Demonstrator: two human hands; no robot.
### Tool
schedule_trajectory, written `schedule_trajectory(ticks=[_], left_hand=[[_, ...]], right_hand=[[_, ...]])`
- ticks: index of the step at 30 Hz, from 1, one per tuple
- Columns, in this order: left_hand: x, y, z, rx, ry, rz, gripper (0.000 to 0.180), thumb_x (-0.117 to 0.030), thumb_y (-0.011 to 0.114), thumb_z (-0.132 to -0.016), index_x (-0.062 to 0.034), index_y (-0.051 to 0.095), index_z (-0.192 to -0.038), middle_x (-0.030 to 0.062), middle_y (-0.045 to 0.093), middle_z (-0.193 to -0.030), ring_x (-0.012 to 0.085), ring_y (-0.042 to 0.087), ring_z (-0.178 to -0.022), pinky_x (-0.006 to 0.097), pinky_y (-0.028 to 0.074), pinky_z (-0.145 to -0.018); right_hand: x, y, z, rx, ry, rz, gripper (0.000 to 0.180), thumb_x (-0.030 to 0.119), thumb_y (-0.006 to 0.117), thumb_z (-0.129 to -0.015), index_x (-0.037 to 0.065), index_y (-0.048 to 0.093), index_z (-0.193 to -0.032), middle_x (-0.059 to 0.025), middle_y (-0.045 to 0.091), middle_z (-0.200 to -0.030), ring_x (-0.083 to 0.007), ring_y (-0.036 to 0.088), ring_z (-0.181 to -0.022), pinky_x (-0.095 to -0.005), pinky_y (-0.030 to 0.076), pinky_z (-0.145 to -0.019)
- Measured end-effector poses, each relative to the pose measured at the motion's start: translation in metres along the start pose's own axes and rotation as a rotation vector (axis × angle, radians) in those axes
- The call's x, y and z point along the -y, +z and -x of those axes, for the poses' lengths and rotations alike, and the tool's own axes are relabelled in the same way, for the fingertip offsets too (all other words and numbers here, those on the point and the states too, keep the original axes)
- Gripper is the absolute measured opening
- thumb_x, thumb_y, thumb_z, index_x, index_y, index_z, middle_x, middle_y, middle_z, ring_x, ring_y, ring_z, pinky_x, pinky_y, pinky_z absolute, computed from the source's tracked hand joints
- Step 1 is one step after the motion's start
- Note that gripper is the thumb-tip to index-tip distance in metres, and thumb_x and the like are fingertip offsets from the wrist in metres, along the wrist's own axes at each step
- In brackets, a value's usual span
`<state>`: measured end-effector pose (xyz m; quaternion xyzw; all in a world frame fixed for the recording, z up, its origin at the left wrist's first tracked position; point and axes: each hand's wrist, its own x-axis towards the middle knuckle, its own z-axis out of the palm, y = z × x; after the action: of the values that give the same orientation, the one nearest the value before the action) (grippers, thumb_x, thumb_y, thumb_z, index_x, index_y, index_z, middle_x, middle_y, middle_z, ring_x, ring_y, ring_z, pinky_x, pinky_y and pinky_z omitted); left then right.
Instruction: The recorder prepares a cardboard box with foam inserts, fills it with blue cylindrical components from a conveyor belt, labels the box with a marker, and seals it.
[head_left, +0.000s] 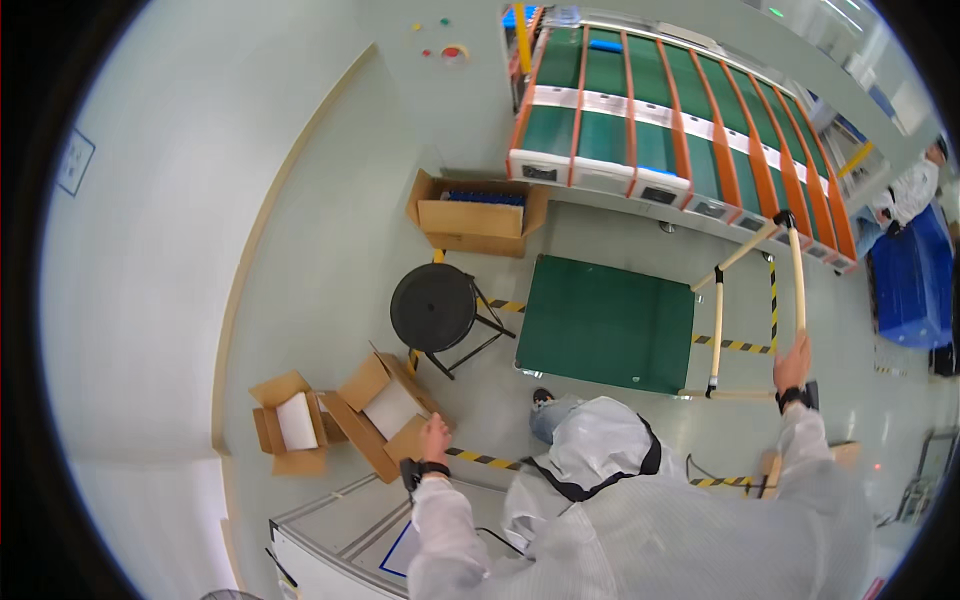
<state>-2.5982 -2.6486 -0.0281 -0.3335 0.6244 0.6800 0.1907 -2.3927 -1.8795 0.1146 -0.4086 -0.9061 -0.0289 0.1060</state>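
And there was the right hand [792,368], out at full reach, its fingers wrapped around the near upper end of the cream tubular handle [799,280], though the undersides of the fingers were hidden from me. That was the sensible place to take hold, I'd say: the tube was slim enough to close on and stood up above the deck, presumably giving good leverage. The trolley [605,325] itself, a flat green platform, sat on the floor just ahead of the person's feet, its handle end to the right, striped tape [732,345] running about it, probably to mark out its bay. Over on the other side, the left hand [435,440] hung with its fingers loosely curled, nothing visible in it; how far it was closed, I couldn't tell. It appeared just by a large open carton [362,383], but touching or apart, I couldn't say. A smaller carton [298,462] stood beside that one, flaps spread too, likely so the pale contents could be reached. Between the cartons and the trolley was a black stool [433,307], upright on its legs. Beyond it a third carton [470,240] showed blue things packed in rows, perhaps to keep them steady, near the green-and-orange conveyor [610,135].
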Motion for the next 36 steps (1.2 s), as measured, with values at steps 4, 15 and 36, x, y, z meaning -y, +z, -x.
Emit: schedule_trajectory(ticks=[4, 15, 36], left_hand=[[-0.072, 0.032, -0.067, -0.139, -0.08, -0.241, 0.043, -0.047, 0.063, -0.088, -0.0062, 0.055, -0.101, 0.0013, 0.055, -0.088, 0.0113, 0.053, -0.082, 0.029, 0.045, -0.067], [-0.084, 0.05, -0.329, -0.305, -0.045, -0.439, 0.107, -0.052, 0.076, -0.073, 0.0178, 0.027, -0.137, 0.0297, 0.038, -0.14, 0.0355, 0.039, -0.131, 0.038, 0.03, -0.109], [-0.224, 0.011, -0.548, -0.061, 0.304, -0.549, 0.064, -0.019, 0.072, -0.084, 0.0057, 0.04, -0.135, 0.0168, 0.055, -0.125, 0.0262, 0.055, -0.109, 0.037, 0.044, -0.096]], right_hand=[[0.047, -0.029, 0.027, 0.057, 0.232, 0.207, 0.086, 0.01, 0.068, -0.075, 0.0, 0.02, -0.146, -0.0234, 0.025, -0.149, -0.0363, 0.02, -0.141, -0.047, 0.019, -0.114], [0.191, 0.003, 0.21, 0.587, 0.271, -0.109, 0.052, 0.007, 0.069, -0.075, -0.002, 0.048, -0.122, -0.0237, 0.049, -0.124, -0.0398, 0.043, -0.121, -0.0452, 0.032, -0.105], [0.422, -0.032, 0.392, 0.903, 0.905, -0.426, 0.025, 0.007, 0.047, -0.091, -0.003, 0.064, -0.106, -0.0087, 0.069, -0.098, -0.0173, 0.063, -0.089, -0.0315, 0.049, -0.082]])
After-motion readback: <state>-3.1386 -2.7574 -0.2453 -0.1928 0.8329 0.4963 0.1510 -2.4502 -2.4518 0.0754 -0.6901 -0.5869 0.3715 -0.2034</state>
